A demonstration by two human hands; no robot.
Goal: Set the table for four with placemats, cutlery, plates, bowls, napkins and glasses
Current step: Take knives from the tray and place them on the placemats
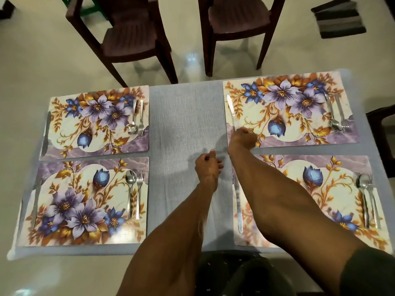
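Observation:
Several floral placemats lie on the grey-blue table (188, 116): far left (98, 120), near left (85, 201), far right (290, 110), near right (310, 199). Each carries a spoon and fork on its right side and a knife on its left. My right hand (243, 137) is closed on the handle end of the far right mat's knife (231, 112), which lies along that mat's left edge. My left hand (208, 167) hovers over the bare middle strip, fingers curled, holding nothing. The near right knife (237, 204) lies beside my right forearm.
Two dark wooden chairs (128, 35) (237, 20) stand on the pale floor beyond the table's far edge. A striped mat (339, 20) lies on the floor at the top right. Another dark chair's edge (382, 129) shows at the right.

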